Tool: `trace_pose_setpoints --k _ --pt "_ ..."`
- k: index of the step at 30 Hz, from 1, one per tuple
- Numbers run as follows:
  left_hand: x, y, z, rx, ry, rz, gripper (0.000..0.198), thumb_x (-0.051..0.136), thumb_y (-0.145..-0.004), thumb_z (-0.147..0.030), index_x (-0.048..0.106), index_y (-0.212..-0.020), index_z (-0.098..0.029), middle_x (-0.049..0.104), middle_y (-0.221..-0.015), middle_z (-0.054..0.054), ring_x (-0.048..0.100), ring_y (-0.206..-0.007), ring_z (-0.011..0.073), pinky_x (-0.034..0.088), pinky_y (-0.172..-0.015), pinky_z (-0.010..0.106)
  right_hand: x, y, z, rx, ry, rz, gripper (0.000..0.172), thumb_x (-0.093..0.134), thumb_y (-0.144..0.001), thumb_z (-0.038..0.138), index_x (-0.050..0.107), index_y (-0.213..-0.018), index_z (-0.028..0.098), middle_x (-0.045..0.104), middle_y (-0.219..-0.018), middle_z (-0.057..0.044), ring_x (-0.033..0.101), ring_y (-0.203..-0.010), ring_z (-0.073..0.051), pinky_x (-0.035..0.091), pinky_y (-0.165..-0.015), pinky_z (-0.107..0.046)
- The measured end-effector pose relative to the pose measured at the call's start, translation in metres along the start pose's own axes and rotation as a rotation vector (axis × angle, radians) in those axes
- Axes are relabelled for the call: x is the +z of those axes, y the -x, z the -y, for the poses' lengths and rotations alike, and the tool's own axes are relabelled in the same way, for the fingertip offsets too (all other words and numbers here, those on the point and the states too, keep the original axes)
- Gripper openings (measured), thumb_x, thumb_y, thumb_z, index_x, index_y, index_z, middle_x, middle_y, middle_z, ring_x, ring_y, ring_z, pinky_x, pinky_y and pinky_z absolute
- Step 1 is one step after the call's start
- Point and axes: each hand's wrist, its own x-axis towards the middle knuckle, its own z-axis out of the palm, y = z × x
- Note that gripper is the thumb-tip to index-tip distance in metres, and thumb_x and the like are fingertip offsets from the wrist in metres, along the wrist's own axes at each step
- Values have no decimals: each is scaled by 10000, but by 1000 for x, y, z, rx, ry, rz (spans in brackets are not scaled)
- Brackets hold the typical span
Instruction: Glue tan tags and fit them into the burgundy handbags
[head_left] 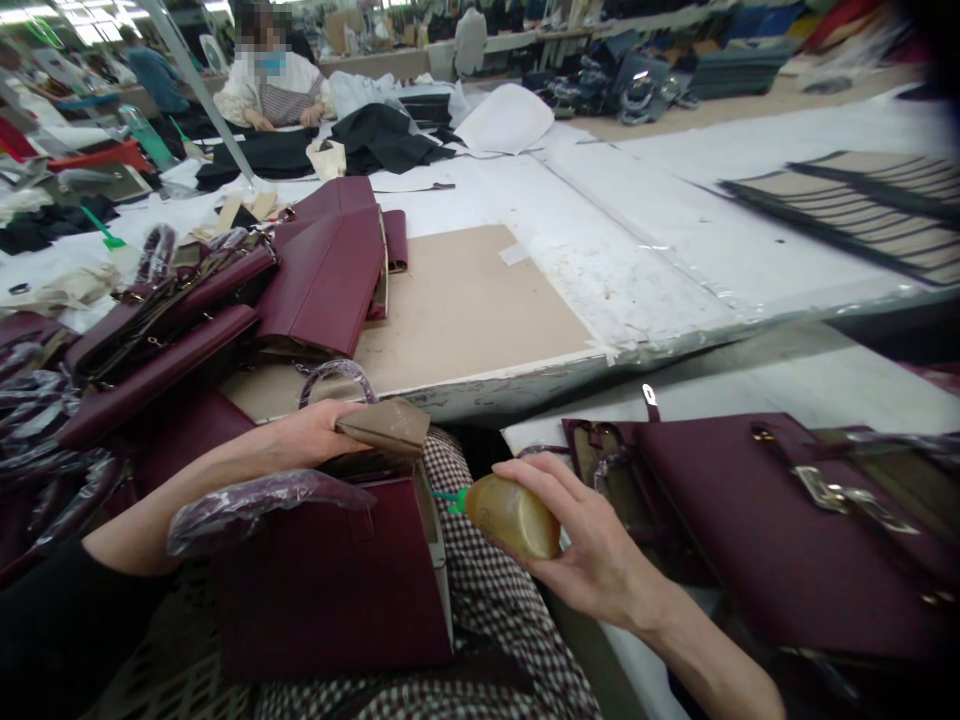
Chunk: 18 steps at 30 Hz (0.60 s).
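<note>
A burgundy handbag (337, 580) lies across my lap, its plastic-wrapped handle (270, 505) arching over the front. My left hand (319, 432) is closed on the bag's tan lining (390, 425), which stands up out of the opening. In my right hand (581, 530) is a squeeze bottle (514, 515) of yellowish liquid, tilted on its side. Its green nozzle (450, 500) points left at the bag's open side edge; whether the tip touches it I cannot tell. The left fingertips are partly hidden behind the lining.
Burgundy bags (165, 340) pile up at the left, and another bag (780, 520) lies at the right. Ahead is a white-covered worktable (600, 230) with a brown board (465, 300). Striped panels (862, 210) lie at far right. A co-worker (274, 90) sits across the table.
</note>
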Motion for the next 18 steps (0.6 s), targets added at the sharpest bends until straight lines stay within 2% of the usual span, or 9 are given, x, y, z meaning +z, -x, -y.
trace_pose_setpoints --k 3,7,11,15,18 --pt "-1 3 2 -4 13 13 289 695 -991 -419 785 -1193 -234 818 -1234 15 735 -1151 244 539 -1079 367 3 4 -2 28 -5 53 685 723 -937 192 403 -1531 313 591 -1320 -111 651 -1152 -304 577 -947 -429" --pt "-1 6 -6 -28 5 33 320 704 -989 -473 783 -1211 -257 804 -1261 13 727 -1177 238 523 -1093 342 4 6 -2 92 -32 138 670 724 -947 192 401 -1516 335 578 -1291 -85 646 -1107 -281 558 -938 -423" --pt "2 6 -10 -32 20 11 271 709 -992 -429 791 -1216 -299 806 -1258 -19 727 -1178 229 514 -1099 328 4 5 0 158 -64 212 607 740 -951 216 437 -1460 347 577 -1254 -56 648 -1048 -260 543 -905 -419" --pt "9 12 -12 -56 190 17 286 728 -982 -432 774 -1238 -313 796 -1299 -18 728 -1195 248 537 -1100 362 3 2 1 211 -106 228 542 755 -954 245 486 -1417 324 583 -1220 -44 641 -1044 -250 524 -910 -413" --pt "14 22 -22 -112 181 -4 295 721 -989 -431 763 -1249 -297 786 -1319 -13 717 -1210 243 526 -1108 352 0 0 2 263 -144 222 508 771 -950 282 527 -1395 304 592 -1203 -41 641 -1043 -243 513 -926 -409"
